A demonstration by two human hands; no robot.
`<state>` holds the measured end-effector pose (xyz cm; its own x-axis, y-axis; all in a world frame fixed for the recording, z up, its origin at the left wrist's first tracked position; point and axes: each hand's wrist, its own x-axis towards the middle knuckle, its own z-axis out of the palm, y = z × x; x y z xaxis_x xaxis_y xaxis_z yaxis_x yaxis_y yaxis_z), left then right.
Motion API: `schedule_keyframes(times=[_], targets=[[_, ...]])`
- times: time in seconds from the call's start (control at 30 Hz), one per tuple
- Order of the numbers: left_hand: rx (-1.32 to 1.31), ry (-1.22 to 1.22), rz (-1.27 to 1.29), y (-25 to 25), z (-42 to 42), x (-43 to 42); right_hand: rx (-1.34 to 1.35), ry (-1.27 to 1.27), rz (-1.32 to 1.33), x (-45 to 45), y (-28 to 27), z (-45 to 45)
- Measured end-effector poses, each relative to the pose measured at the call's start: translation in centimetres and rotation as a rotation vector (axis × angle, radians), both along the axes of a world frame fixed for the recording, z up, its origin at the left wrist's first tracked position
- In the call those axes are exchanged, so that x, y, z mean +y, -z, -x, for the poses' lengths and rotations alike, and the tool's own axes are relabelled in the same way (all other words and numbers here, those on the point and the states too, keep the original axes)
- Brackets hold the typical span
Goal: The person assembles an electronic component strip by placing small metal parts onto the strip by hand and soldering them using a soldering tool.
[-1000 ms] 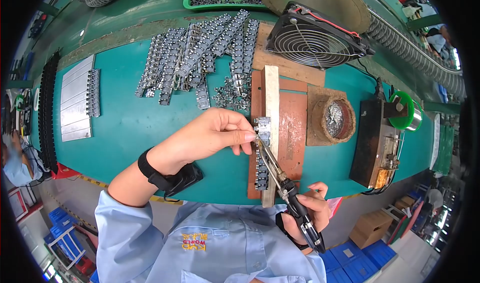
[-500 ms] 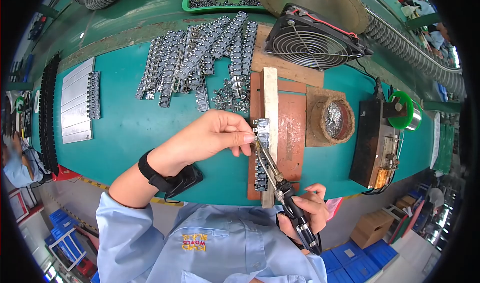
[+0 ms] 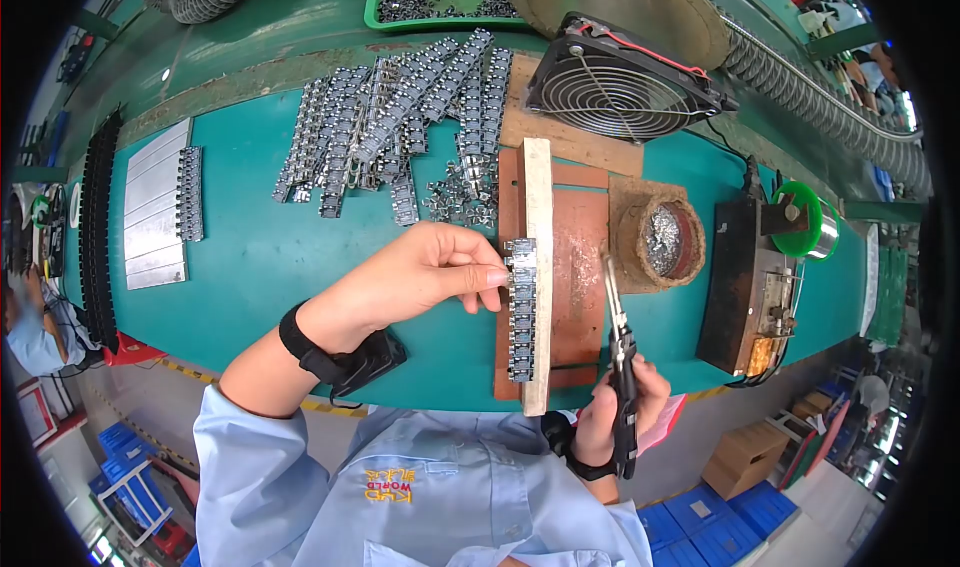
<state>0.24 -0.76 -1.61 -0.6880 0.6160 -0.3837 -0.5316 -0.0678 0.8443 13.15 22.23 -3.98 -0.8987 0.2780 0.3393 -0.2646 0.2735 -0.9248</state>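
Observation:
My left hand (image 3: 440,272) is pinched at the upper end of a strip of small dark parts (image 3: 521,317), which lies along the left side of a pale wooden bar (image 3: 537,267). Whatever sits between those fingertips is too small to make out. A black soldering iron (image 3: 622,387) is gripped in my right hand (image 3: 630,412), its metal tip pointing up over the reddish-brown board (image 3: 580,277). Just right of the tip stands a round pot of silvery bits (image 3: 665,239).
Beyond the hands lie a pile of part strips (image 3: 400,107), loose metal pieces (image 3: 462,189), a fan (image 3: 625,87) and a green tray (image 3: 450,22). Metal plates (image 3: 153,212) are at left; a dark box (image 3: 745,287) and a solder spool (image 3: 815,222) stand at right.
My right hand has swung the soldering iron away from the strip to the right, and its tip now points up near the pot. My left hand has stayed at the strip's upper end.

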Motion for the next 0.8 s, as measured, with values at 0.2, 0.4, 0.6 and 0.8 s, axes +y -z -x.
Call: schedule_keyframes(times=[0.2, 0.4, 0.6, 0.8], targets=[[0.009, 0.005, 0.025, -0.4, 0.0, 0.1, -0.003, 0.088, 0.001, -0.2, 0.3, 0.1], [0.14, -0.028, 0.183, -1.2, -0.4, -0.4, 0.021, 0.124, -0.008, -0.4, 0.2, 0.0], [0.57, -0.227, 0.706, -2.6, -0.5, -1.4, 0.033, 0.072, 0.0, -0.3, 0.2, 0.0], [0.979, -0.165, 0.903, -2.3, -1.3, -1.5, 0.04, 0.067, -0.009, -0.3, 0.2, -0.1]])
